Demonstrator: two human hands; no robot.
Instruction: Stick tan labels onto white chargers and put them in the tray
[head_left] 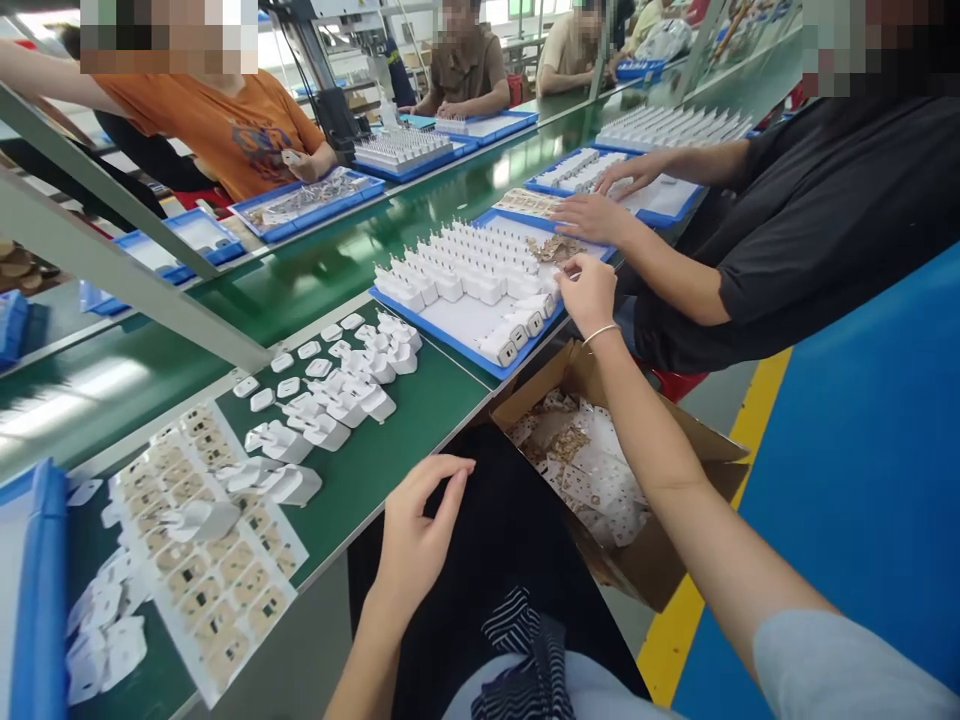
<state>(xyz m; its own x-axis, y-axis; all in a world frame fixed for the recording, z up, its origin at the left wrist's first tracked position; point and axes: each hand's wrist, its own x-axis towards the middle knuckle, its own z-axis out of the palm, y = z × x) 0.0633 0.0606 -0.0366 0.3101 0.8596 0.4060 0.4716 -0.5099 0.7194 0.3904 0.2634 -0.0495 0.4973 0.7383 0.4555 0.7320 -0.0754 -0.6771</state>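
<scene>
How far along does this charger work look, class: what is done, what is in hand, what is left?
Done: rows of white chargers stand in the blue tray. In hand: the right hand reaches the tray's near corner; the left hand rests at the table edge, holding nothing. Left: loose chargers and a label sheet remain.

I see a factory hall with a long green bench (390,470) that runs from the lower left to the upper right. Next to it a darker green conveyor belt (315,270) shines with the reflection of ceiling light. A grey metal frame bar (127,270) crosses the left side at an angle. The floor (870,430) on the right is blue, with a yellow line (757,420) along its edge and a grey strip beside that. Other people sit along both sides of the line. The far end of the hall is bright with daylight.
</scene>
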